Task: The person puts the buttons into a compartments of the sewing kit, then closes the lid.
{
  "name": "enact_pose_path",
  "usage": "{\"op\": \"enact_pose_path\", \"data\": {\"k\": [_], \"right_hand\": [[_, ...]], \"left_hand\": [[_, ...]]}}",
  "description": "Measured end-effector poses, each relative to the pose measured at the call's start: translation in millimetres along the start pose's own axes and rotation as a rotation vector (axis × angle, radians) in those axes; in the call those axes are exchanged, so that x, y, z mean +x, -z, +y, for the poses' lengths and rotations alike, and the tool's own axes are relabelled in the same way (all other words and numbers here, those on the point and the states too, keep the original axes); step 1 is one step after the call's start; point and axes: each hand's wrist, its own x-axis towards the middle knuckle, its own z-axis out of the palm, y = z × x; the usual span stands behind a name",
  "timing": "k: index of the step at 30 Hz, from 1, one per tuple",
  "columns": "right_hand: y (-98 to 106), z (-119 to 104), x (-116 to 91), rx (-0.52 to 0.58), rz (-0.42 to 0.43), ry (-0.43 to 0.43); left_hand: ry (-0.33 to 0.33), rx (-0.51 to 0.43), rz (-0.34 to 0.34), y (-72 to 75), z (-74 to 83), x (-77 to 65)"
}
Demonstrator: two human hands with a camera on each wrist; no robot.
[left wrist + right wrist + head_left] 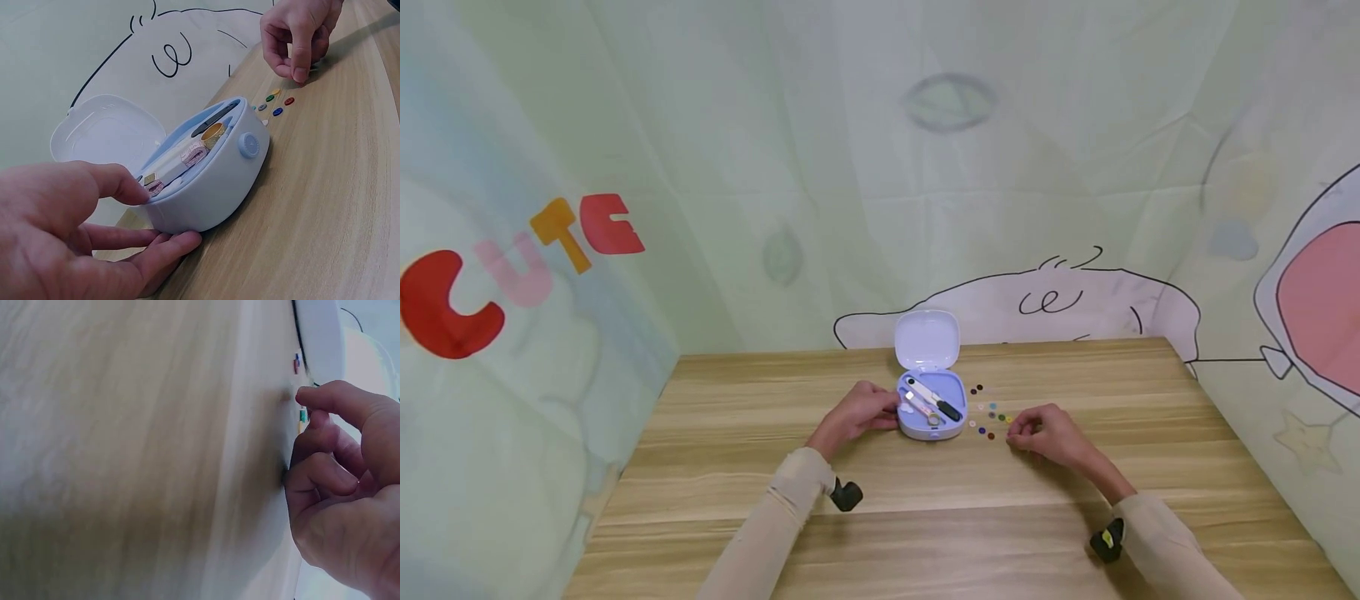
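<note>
A small pale-blue case (931,432) stands on the table with its lid (927,339) raised. Inside lie a slim tool with a black end (950,411), a pink-and-white item (193,153) and a gold ring-shaped piece (214,134). My left hand (867,408) grips the case's left side, thumb at the rim and other fingers low against the wall. To the right of the case, several small coloured buttons (991,436) are scattered. My right hand (1047,433) is beside them at the table surface, fingers bent and thumb near the index finger. Whether a button is between those fingertips is hidden.
The wood-grain table (880,533) reaches back to a printed cloth wall (820,167). The raised lid stands close to that cloth. A dark wrist device (847,496) sits at the left cuff, another (1107,542) at the right.
</note>
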Motion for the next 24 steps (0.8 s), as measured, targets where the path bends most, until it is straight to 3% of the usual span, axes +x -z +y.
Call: {"op": "enact_pose_path", "data": {"k": [7, 24], "right_hand": [[7.4, -5.9, 4.1, 0.034, 0.010, -0.020], [19.4, -54.4, 36.2, 0.119, -0.019, -0.062]], "left_hand": [[-0.004, -0.005, 0.000, -1.0, 0.0, 0.3], [-0.008, -0.003, 0.005, -0.6, 0.4, -1.2]]}}
